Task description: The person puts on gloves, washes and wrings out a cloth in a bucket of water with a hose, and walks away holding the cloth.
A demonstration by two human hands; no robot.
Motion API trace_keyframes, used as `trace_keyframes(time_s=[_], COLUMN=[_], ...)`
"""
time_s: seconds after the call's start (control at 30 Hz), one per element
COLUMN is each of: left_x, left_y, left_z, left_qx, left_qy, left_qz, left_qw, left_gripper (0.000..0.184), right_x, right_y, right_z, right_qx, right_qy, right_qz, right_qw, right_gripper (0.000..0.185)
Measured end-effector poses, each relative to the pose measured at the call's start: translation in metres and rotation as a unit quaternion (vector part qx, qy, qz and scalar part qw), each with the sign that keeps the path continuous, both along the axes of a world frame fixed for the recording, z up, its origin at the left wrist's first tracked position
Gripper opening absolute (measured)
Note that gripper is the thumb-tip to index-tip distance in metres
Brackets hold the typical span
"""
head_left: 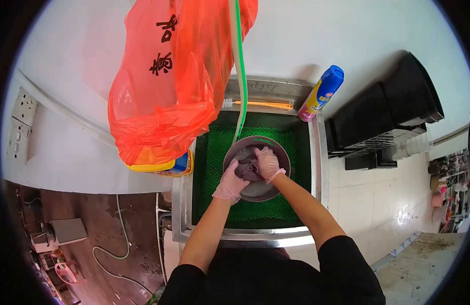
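A round grey bowl (256,191) with water in it rests on green mesh (275,208) inside a metal sink (321,168). Both my hands wear thin, clear pinkish gloves and reach into the bowl. My left hand (231,184) is closed on the left side of a wet purple-grey cloth (247,170). On the cloth's right side, my right hand (269,165) grips it with bent fingers. Folds of the cloth bunch between the two hands. A green-striped hose (242,76) hangs down to the bowl's upper left rim.
A red plastic bag (169,86) hangs at the upper left, above a yellow and blue container (183,165). An orange-handled brush (265,105) and a blue-capped can (321,94) are at the sink's back edge. Black racks (385,107) are on the right.
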State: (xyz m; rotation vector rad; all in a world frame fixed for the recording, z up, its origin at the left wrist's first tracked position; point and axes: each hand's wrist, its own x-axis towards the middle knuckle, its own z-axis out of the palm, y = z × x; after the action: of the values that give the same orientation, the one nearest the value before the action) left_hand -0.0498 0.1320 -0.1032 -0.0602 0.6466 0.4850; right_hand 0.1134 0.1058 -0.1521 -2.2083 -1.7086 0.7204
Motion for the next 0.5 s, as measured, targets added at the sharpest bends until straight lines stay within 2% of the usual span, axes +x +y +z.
trace_keyframes(time_s=[0.07,0.1,0.13,0.17,0.2,0.23,0.33,0.37,0.43,0.47,0.5], left_x=[-0.006,-0.011,-0.016,-0.018,-0.018,-0.016,-0.011,-0.012,-0.017,-0.017,-0.011], left_y=[0.004,0.002,-0.003,-0.007,-0.008,-0.005,-0.001,-0.001,-0.004,-0.004,-0.002], left_z=[0.018,0.005,-0.021,-0.040,-0.057,-0.048,0.010,-0.004,-0.064,-0.078,-0.055], left_qx=[-0.027,-0.029,0.196,0.405,0.583,0.586,0.522,0.523,0.545,0.553,0.552], left_qy=[0.097,0.099,0.238,0.355,0.442,0.441,0.437,0.438,0.402,0.380,0.380], left_qz=[0.005,0.010,-0.092,-0.188,-0.268,-0.266,-0.404,-0.403,-0.296,-0.238,-0.235], left_qw=[0.995,0.995,0.947,0.821,0.627,0.626,0.611,0.610,0.673,0.702,0.704], left_gripper=[0.038,0.038,0.044,0.049,0.055,0.055,0.068,0.068,0.068,0.068,0.068], right_x=[-0.006,-0.010,-0.014,-0.018,-0.016,-0.014,-0.008,-0.009,-0.013,-0.009,-0.007], right_y=[-0.003,-0.005,-0.009,-0.014,-0.017,-0.014,-0.009,-0.008,-0.004,-0.005,-0.009], right_z=[0.015,0.017,-0.001,-0.029,-0.054,-0.054,-0.045,-0.043,-0.034,-0.006,0.035], right_qx=[0.003,0.005,0.005,-0.079,-0.160,-0.158,-0.166,-0.169,-0.175,-0.127,-0.078], right_qy=[-0.117,-0.174,-0.173,-0.089,-0.005,-0.008,0.059,0.083,0.131,0.254,0.373], right_qz=[0.021,0.032,0.035,0.112,0.185,0.183,0.124,0.106,0.071,0.024,-0.024], right_qw=[0.993,0.984,0.984,0.987,0.970,0.970,0.976,0.976,0.973,0.958,0.924], right_gripper=[0.038,0.037,0.037,0.034,0.031,0.031,0.028,0.028,0.027,0.026,0.025])
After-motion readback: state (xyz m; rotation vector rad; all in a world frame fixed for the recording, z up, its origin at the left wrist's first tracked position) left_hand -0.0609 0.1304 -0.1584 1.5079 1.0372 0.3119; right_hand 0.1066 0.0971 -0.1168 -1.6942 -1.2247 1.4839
